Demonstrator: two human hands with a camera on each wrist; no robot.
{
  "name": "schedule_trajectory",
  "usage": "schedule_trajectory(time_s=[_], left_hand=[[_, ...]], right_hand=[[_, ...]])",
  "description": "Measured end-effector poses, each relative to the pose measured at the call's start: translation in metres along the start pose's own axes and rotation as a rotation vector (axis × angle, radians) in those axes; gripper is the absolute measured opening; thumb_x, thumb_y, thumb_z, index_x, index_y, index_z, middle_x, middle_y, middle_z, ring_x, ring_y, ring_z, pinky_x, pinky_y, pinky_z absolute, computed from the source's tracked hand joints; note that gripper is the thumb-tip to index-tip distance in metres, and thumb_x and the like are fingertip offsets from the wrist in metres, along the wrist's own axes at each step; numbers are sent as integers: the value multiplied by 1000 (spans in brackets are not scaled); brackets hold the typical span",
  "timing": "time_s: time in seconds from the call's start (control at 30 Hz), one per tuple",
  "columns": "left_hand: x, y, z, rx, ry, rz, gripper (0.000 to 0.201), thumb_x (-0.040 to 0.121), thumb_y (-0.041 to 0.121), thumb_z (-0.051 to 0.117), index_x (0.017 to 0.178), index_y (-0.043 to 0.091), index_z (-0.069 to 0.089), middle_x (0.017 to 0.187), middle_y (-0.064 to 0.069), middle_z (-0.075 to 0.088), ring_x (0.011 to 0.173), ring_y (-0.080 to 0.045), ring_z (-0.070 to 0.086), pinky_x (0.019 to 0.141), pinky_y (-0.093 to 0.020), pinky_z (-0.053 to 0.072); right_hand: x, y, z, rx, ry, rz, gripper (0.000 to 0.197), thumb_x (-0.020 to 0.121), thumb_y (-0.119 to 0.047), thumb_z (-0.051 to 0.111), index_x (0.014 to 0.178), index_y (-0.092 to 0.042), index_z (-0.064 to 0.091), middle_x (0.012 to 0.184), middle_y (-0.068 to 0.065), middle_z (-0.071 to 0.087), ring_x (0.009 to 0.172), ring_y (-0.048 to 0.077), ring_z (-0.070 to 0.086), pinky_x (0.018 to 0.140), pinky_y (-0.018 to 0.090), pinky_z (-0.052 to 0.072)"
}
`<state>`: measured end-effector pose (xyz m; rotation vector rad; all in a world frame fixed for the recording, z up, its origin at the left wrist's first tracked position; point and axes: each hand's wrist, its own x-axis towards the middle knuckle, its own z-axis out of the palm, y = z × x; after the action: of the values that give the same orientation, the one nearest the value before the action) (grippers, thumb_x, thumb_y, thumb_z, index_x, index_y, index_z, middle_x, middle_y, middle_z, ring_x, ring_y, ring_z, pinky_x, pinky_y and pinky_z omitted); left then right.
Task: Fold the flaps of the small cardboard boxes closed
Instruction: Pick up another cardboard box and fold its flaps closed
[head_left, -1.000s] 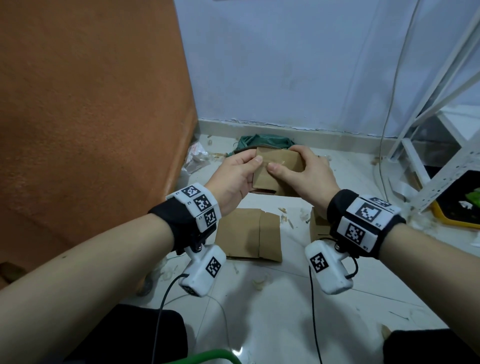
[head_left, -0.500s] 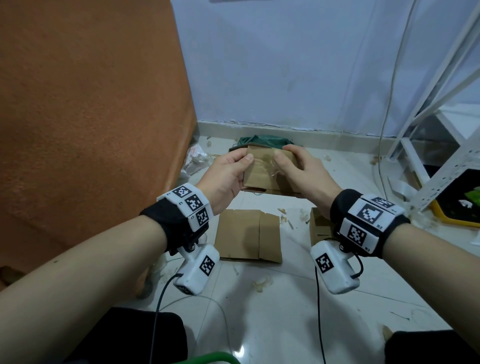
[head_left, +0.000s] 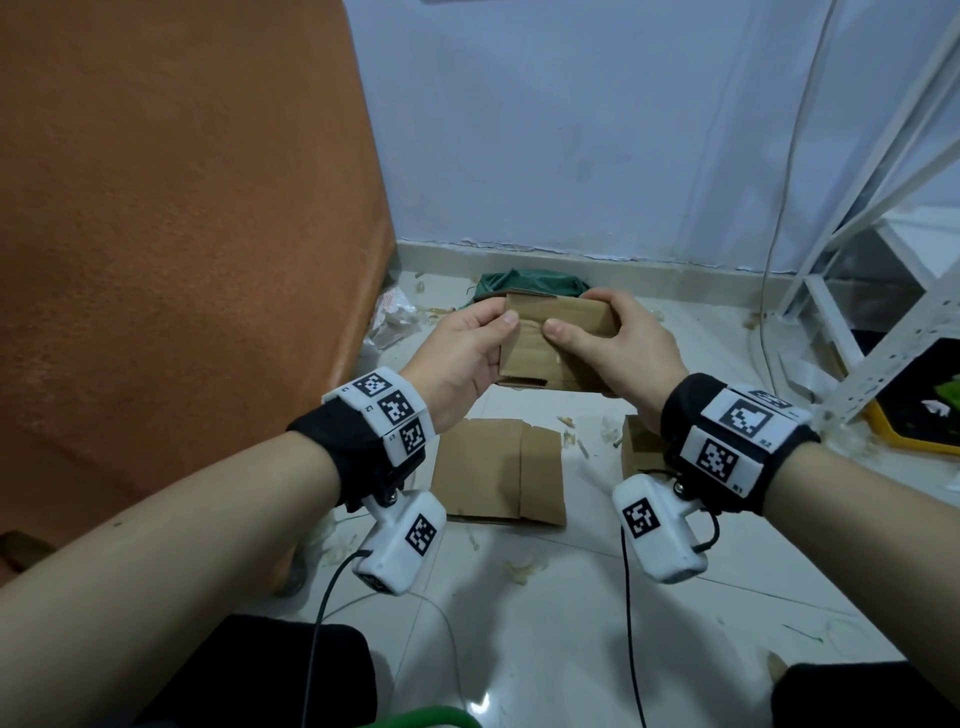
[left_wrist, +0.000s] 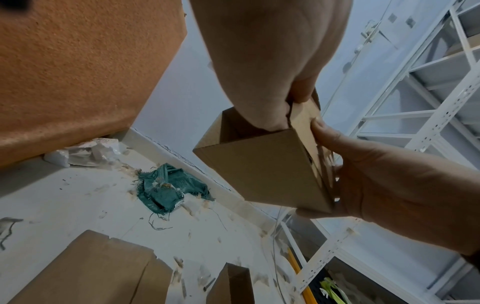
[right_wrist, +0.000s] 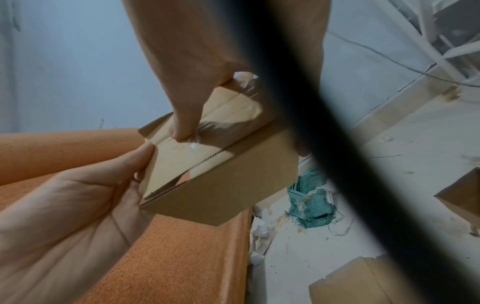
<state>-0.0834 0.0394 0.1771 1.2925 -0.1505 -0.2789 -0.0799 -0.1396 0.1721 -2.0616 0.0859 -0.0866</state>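
A small brown cardboard box (head_left: 550, 340) is held up off the floor between both hands. My left hand (head_left: 467, 348) grips its left end, thumb on the near face. My right hand (head_left: 618, 348) grips its right end, thumb pressing the same face near the middle. In the left wrist view the box (left_wrist: 262, 164) shows an open end with a flap standing out. In the right wrist view the box (right_wrist: 215, 164) has clear tape and a serrated flap edge on the face under the thumbs. A flattened box (head_left: 501, 473) lies on the floor below, and another small box (head_left: 641, 444) sits under my right wrist.
An orange mattress-like slab (head_left: 182, 234) leans at the left. A green woven bag (head_left: 530, 283) lies by the wall behind the box. A white metal rack (head_left: 872, 260) stands at the right with a yellow-rimmed tray (head_left: 924, 415). Tape scraps litter the white floor (head_left: 571, 623).
Both hands have lifted the box a little and turned it, so a wider face now points toward me. The thumbs stay close together on that face.
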Motion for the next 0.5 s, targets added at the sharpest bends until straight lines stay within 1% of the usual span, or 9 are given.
schedule_trajectory(time_s=[0.07, 0.17, 0.23, 0.3, 0.33, 0.4, 0.43, 0.5], left_hand=[[0, 1, 0, 4, 5, 1, 26, 104, 8, 40, 121, -4, 56, 109, -16, 67, 92, -21, 68, 85, -34, 57], [-1, 2, -1, 13, 10, -2, 26, 104, 7, 40, 121, -3, 57, 107, -15, 68, 91, -20, 69, 81, -32, 59], [-3, 3, 0, 12, 21, -13, 26, 104, 6, 39, 119, -2, 58, 105, -13, 70, 90, -19, 70, 76, -32, 59], [-3, 4, -1, 6, 46, -24, 26, 104, 7, 40, 119, -1, 59, 104, -12, 71, 90, -20, 70, 73, -33, 60], [-3, 5, -1, 1, 59, -31, 27, 104, 8, 41, 121, -2, 59, 105, -13, 70, 91, -22, 70, 75, -35, 60], [-2, 6, -1, -1, 79, -58, 32, 102, 15, 48, 126, -5, 57, 109, -17, 68, 96, -26, 68, 82, -40, 59], [-2, 6, 0, 4, 85, -77, 36, 101, 20, 52, 128, -4, 57, 111, -17, 68, 98, -28, 68, 86, -43, 58], [-3, 3, 2, 34, 106, -113, 42, 97, 28, 61, 129, 0, 57, 113, -16, 70, 101, -29, 68, 92, -44, 56]], right_hand=[[0, 0, -1, 9, 7, -12, 70, 61, -76, 69, 121, -43, 56, 114, -4, 59, 106, 21, 59, 86, 49, 56], [1, 1, -3, 27, -1, -13, 53, 75, -60, 72, 122, -40, 57, 109, -8, 59, 104, 19, 61, 85, 47, 58], [2, 2, -4, 48, -25, -3, 48, 81, -52, 72, 125, -37, 57, 108, -9, 59, 101, 18, 62, 81, 43, 59], [0, 1, -5, 54, -52, -5, 45, 85, -48, 69, 127, -36, 56, 112, -5, 60, 102, 18, 62, 78, 40, 59], [0, 0, -5, 48, -61, -12, 45, 87, -47, 68, 128, -36, 55, 114, -4, 59, 103, 19, 62, 79, 41, 59], [-1, -1, -2, 19, -81, -49, 45, 88, -48, 65, 130, -36, 52, 116, -4, 58, 105, 21, 61, 84, 44, 58], [-1, 0, 1, -3, -94, -82, 46, 89, -49, 64, 130, -36, 50, 118, -3, 58, 105, 20, 61, 86, 44, 57], [-4, -1, 6, -27, -129, -124, 52, 87, -57, 60, 133, -38, 47, 122, 2, 57, 106, 20, 60, 89, 42, 56]])
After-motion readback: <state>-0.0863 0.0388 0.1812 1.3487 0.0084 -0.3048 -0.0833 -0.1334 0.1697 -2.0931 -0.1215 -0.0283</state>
